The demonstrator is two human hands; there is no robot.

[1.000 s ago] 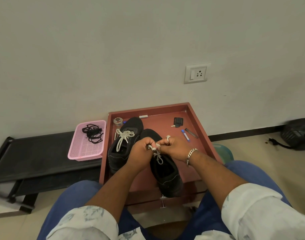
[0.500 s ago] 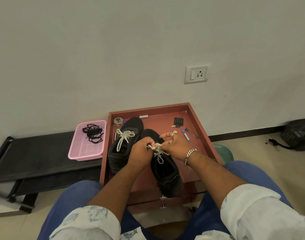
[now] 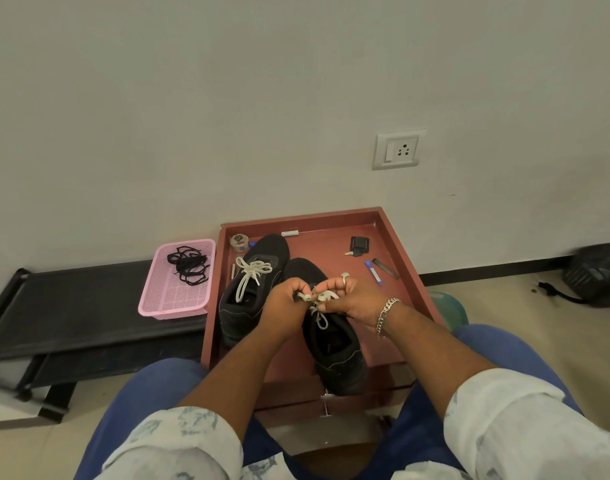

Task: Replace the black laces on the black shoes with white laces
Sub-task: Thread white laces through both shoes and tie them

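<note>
Resting on the red tray (image 3: 405, 282), both black shoes lie with their long axes running away from the person, toes toward the wall: the left shoe (image 3: 251, 292) already bow-tied in white, the right shoe (image 3: 334, 355) just beside it. Above its tongue the left hand (image 3: 285, 301) and right hand (image 3: 353, 299) each curl their fingers (image 3: 331, 285) round the white lace (image 3: 319, 308), apparently tying the bow; next likely comes pulling the loops snug. Removed black laces (image 3: 188, 265) sit in the pink basket (image 3: 173, 303)
</note>
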